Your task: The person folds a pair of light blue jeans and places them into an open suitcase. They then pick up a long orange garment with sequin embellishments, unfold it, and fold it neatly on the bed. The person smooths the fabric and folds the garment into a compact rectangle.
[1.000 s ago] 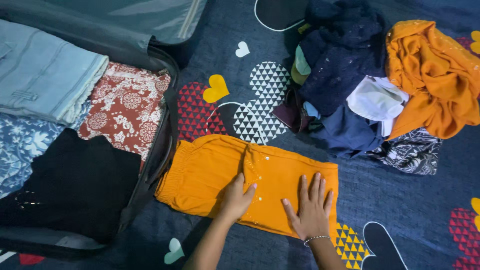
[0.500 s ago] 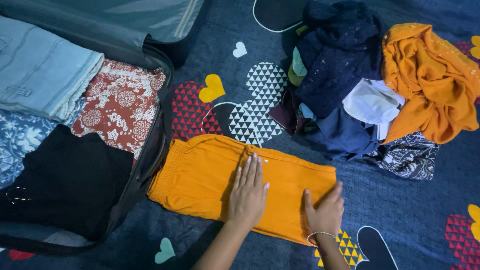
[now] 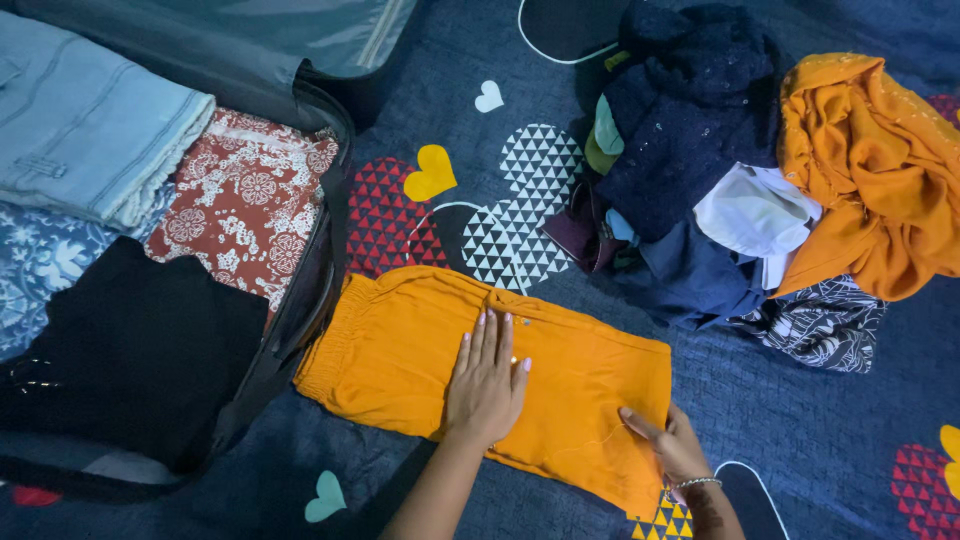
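Orange folded garment (image 3: 420,350), flat on patterned blue bedspread (image 3: 830,420).

The suitcase (image 3: 310,290) wall blocks the left side. A big pile of clothes (image 3: 720,180) fills the top right. Between them, the blue blanket (image 3: 860,420) lies bare around the yellow heart (image 3: 430,172), and also at the right.

place: home, prob bedroom
surface: dark blue bedsheet (image 3: 820,420) w/ heart prints
packing: open suitcase (image 3: 300,300) w/ folded clothes
clutter: loose clothes pile (image 3: 740,170) nearby
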